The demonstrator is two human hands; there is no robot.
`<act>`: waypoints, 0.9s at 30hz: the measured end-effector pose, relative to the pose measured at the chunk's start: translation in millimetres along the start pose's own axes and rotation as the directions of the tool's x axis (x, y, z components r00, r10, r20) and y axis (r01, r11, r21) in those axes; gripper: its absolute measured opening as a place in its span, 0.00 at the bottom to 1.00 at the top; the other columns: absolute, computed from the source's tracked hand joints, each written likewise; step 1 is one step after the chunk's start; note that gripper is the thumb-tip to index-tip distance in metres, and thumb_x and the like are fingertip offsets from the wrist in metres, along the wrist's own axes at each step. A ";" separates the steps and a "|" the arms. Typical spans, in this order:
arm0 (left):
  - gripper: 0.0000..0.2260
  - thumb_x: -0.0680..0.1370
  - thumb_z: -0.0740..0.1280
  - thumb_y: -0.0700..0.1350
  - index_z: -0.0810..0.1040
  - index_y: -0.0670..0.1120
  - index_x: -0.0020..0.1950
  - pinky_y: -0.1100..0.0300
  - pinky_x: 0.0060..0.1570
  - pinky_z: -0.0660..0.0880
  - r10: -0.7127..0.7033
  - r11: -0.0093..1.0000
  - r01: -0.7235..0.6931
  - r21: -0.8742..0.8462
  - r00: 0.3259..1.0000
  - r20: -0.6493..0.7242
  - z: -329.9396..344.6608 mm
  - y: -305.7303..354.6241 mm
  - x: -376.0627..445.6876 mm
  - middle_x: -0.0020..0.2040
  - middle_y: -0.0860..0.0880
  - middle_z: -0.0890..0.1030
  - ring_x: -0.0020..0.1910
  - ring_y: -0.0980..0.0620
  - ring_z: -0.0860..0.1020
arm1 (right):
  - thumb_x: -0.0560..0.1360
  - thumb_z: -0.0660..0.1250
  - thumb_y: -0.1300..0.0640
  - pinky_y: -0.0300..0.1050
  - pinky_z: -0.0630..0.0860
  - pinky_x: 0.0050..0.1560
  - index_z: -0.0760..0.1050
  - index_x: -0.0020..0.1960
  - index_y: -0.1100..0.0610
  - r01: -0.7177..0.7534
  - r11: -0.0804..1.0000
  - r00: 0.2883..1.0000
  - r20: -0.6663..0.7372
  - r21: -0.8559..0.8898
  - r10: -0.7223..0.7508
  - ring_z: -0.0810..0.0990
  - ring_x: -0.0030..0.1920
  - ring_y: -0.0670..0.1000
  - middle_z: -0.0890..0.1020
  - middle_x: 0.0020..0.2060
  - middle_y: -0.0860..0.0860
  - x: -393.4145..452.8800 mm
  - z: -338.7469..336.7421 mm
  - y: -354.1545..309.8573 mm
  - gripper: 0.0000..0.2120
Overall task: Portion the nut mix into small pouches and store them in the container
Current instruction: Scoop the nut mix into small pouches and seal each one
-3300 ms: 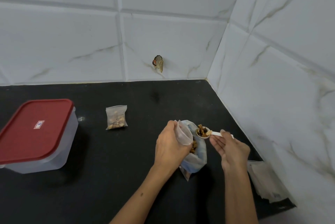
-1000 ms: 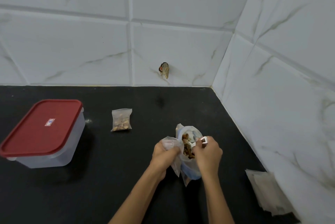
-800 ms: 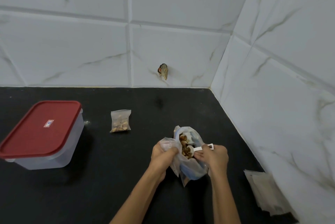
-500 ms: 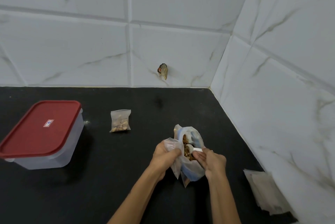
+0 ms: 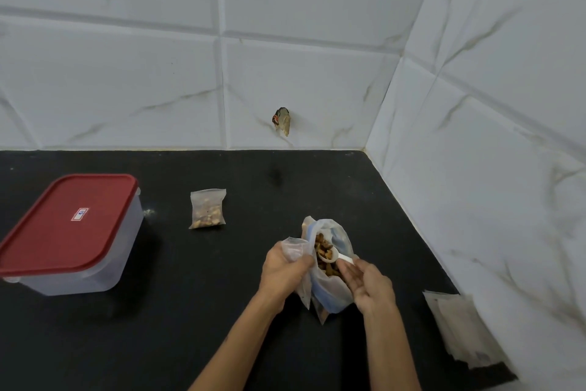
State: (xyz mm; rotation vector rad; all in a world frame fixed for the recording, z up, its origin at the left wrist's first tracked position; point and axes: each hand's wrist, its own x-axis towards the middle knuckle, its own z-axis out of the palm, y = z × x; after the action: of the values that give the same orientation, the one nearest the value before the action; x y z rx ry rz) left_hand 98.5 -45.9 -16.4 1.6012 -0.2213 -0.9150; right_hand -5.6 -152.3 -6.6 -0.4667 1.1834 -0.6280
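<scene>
On the black counter [image 5: 190, 311], your left hand [image 5: 283, 267] grips an empty small pouch [image 5: 295, 249] beside the open nut-mix bag [image 5: 331, 289], while your right hand [image 5: 369, 287] pinches the white scoop [image 5: 331, 256] inside it.

The black counter [image 5: 196, 321] carries a red-lidded container [image 5: 68, 232], a filled pouch [image 5: 207, 209] and stacked empty pouches [image 5: 459, 324].

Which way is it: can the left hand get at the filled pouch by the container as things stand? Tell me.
Probably not right away. The countertop between the left hand and the filled pouch lies bare, so the path looks free, but that hand grips an empty pouch and would need to release it.
</scene>
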 end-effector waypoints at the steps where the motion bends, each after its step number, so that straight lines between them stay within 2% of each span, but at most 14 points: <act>1: 0.17 0.71 0.73 0.42 0.74 0.47 0.58 0.56 0.44 0.80 0.026 0.999 -0.025 0.039 0.999 -0.027 0.2 1.4 -1.5 0.51 0.48 0.81 0.48 0.53 0.81 | 0.75 0.64 0.70 0.50 0.77 0.49 0.71 0.58 0.67 0.011 1.000 1.000 -0.001 0.005 -0.011 0.81 0.42 0.57 0.79 0.43 0.65 -2.4 0.1 -1.2 0.12; 3: 0.16 0.71 0.75 0.45 0.73 0.50 0.54 0.66 0.37 0.73 0.118 0.986 -0.107 0.126 0.989 -0.088 -0.1 6.2 -7.1 0.49 0.52 0.79 0.46 0.58 0.77 | 0.75 0.64 0.69 0.50 0.77 0.48 0.72 0.55 0.66 0.033 0.999 0.999 -0.007 0.012 -0.033 0.82 0.43 0.57 0.80 0.43 0.64 -8.0 0.6 -5.1 0.09; 5: 0.15 0.70 0.75 0.47 0.72 0.50 0.50 0.71 0.33 0.70 0.234 0.957 -0.207 0.202 0.965 -0.116 -1.6 11.5 -12.6 0.46 0.53 0.78 0.43 0.60 0.77 | 0.75 0.65 0.68 0.49 0.78 0.46 0.72 0.53 0.65 0.063 0.998 0.998 -0.018 0.026 -0.062 0.82 0.44 0.56 0.80 0.44 0.63 -14.6 0.7 -10.2 0.07; 7: 0.15 0.70 0.75 0.47 0.72 0.50 0.49 0.70 0.34 0.72 0.322 0.919 -0.280 0.276 0.939 -0.118 -2.8 15.8 -17.6 0.45 0.53 0.78 0.44 0.59 0.77 | 0.76 0.65 0.68 0.48 0.78 0.44 0.73 0.52 0.65 0.108 0.993 0.994 -0.028 0.040 -0.107 0.82 0.44 0.56 0.80 0.43 0.63 -23.3 1.7 -16.8 0.06; 10: 0.15 0.69 0.74 0.44 0.71 0.50 0.51 0.61 0.42 0.78 0.365 0.890 -0.318 0.327 0.926 -0.094 -1.4 23.8 -23.3 0.46 0.53 0.78 0.45 0.58 0.78 | 0.75 0.65 0.66 0.45 0.82 0.40 0.74 0.47 0.62 0.203 0.979 0.979 -0.008 0.031 -0.202 0.84 0.42 0.55 0.82 0.41 0.61 -43.2 7.5 -29.4 0.02; 13: 0.16 0.70 0.73 0.45 0.70 0.50 0.52 0.60 0.44 0.79 0.384 0.874 -0.346 0.342 0.922 -0.048 2.1 31.4 -27.5 0.46 0.53 0.78 0.45 0.58 0.78 | 0.75 0.67 0.65 0.43 0.83 0.37 0.76 0.44 0.62 0.329 0.944 0.942 0.077 -0.001 -0.328 0.85 0.37 0.52 0.84 0.37 0.59 -67.9 16.4 -40.2 0.01; 15: 0.16 0.70 0.74 0.45 0.70 0.49 0.53 0.60 0.44 0.78 0.399 0.872 -0.369 0.322 0.917 -0.031 3.8 34.3 -29.6 0.46 0.53 0.78 0.45 0.58 0.78 | 0.75 0.67 0.64 0.42 0.83 0.38 0.78 0.45 0.62 0.446 0.893 0.887 0.164 -0.061 -0.432 0.85 0.36 0.52 0.84 0.36 0.58 -82.5 22.9 -40.3 0.02; 17: 0.16 0.70 0.74 0.45 0.71 0.49 0.52 0.59 0.43 0.78 0.414 0.871 -0.388 0.301 0.910 -0.025 4.6 36.9 -31.1 0.46 0.53 0.78 0.45 0.58 0.78 | 0.75 0.67 0.62 0.41 0.82 0.38 0.78 0.46 0.61 0.600 0.782 0.793 0.257 -0.172 -0.552 0.85 0.37 0.51 0.84 0.35 0.57 -94.1 29.0 -33.7 0.03; 18: 0.16 0.69 0.75 0.46 0.71 0.48 0.52 0.59 0.43 0.78 0.419 0.871 -0.394 0.293 0.908 -0.026 4.8 37.7 -31.1 0.46 0.53 0.79 0.45 0.58 0.78 | 0.76 0.67 0.61 0.40 0.82 0.39 0.78 0.46 0.59 0.686 0.682 0.726 0.308 -0.253 -0.615 0.85 0.37 0.50 0.84 0.36 0.55 -97.9 31.0 -29.6 0.02; 20: 0.17 0.68 0.75 0.46 0.71 0.49 0.51 0.59 0.42 0.78 0.415 0.879 -0.392 0.271 0.909 -0.031 4.7 38.7 -30.5 0.46 0.52 0.79 0.45 0.57 0.79 | 0.75 0.67 0.58 0.35 0.79 0.39 0.78 0.46 0.56 0.817 0.385 0.563 0.447 -0.430 -0.695 0.84 0.38 0.45 0.84 0.37 0.50 -101.7 32.4 -23.8 0.02; 22: 0.18 0.67 0.76 0.45 0.72 0.49 0.51 0.59 0.41 0.79 0.405 0.890 -0.386 0.243 0.914 -0.030 3.2 38.3 -29.3 0.45 0.52 0.80 0.44 0.56 0.80 | 0.75 0.67 0.56 0.30 0.76 0.39 0.78 0.47 0.55 0.857 0.121 0.444 0.598 -0.501 -0.667 0.82 0.40 0.41 0.83 0.39 0.47 -103.6 30.7 -22.9 0.03; 24: 0.18 0.67 0.76 0.43 0.72 0.49 0.52 0.61 0.41 0.79 0.409 0.890 -0.392 0.234 0.912 -0.023 0.5 37.2 -29.1 0.45 0.52 0.80 0.44 0.56 0.80 | 0.75 0.68 0.57 0.28 0.76 0.40 0.79 0.48 0.55 0.876 0.003 0.382 0.691 -0.482 -0.614 0.81 0.43 0.41 0.82 0.40 0.46 -106.5 28.5 -24.0 0.04; 27: 0.18 0.67 0.76 0.42 0.72 0.49 0.51 0.69 0.36 0.76 0.424 0.887 -0.408 0.216 0.905 -0.031 -4.9 37.4 -29.4 0.44 0.53 0.79 0.42 0.60 0.79 | 0.74 0.69 0.59 0.28 0.75 0.42 0.79 0.47 0.55 0.905 -0.075 0.294 0.744 -0.418 -0.600 0.81 0.43 0.41 0.82 0.40 0.46 -111.8 28.4 -26.7 0.03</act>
State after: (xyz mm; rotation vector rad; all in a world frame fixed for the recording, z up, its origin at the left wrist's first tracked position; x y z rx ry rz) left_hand 94.8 -34.4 29.8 1.6852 -0.5980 -0.5059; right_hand -11.3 -96.8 97.9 -2.2217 0.6359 -0.8834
